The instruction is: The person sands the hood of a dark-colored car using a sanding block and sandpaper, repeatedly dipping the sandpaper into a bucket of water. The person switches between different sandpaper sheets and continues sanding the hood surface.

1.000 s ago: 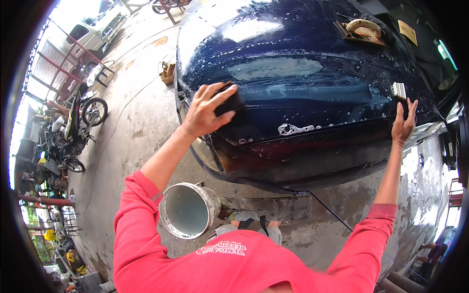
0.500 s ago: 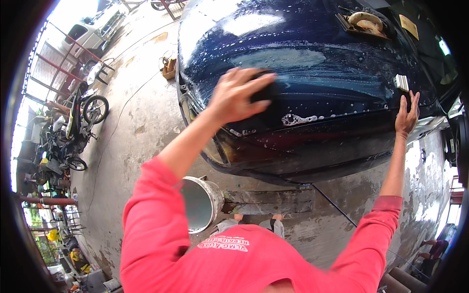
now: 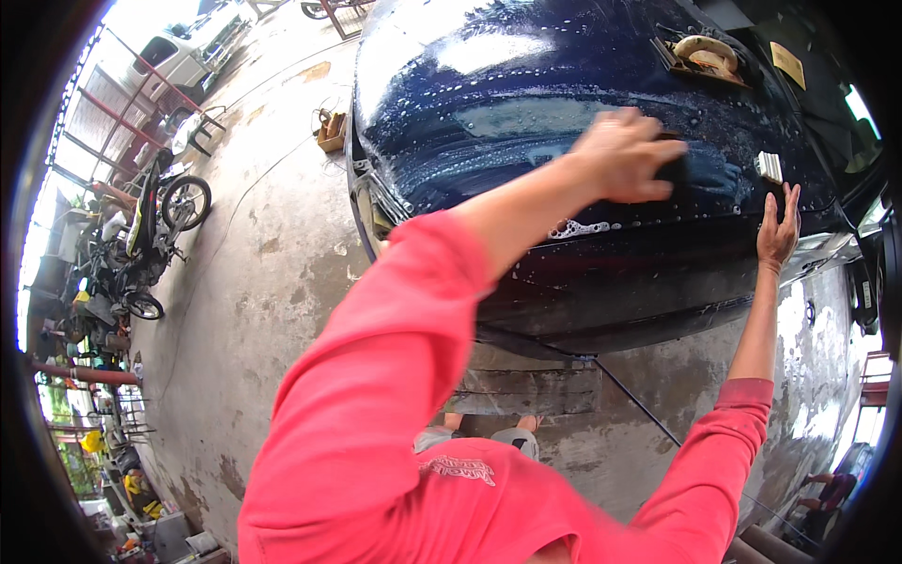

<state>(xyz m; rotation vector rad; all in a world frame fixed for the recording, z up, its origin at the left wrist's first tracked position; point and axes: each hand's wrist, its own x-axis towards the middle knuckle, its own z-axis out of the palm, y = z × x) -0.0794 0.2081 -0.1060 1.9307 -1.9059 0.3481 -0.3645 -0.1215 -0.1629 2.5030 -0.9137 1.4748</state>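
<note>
Head view | your left hand point(image 3: 625, 155) is clamped on a dark sponge point(image 3: 675, 169), pressed to the soapy blue car bonnet point(image 3: 489, 113) | your right hand point(image 3: 778, 230) lies flat, fingers spread, further right, near the bonnet's edge.

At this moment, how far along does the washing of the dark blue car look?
Partly done, I'd judge. The dark blue car panel is already wet and beaded, with a patch of suds near its lower edge. In hand: the left hand presses a dark sponge against the panel, while the right hand rests flat on it. Left: little foam shows elsewhere, and nothing shows rinsing.
</note>
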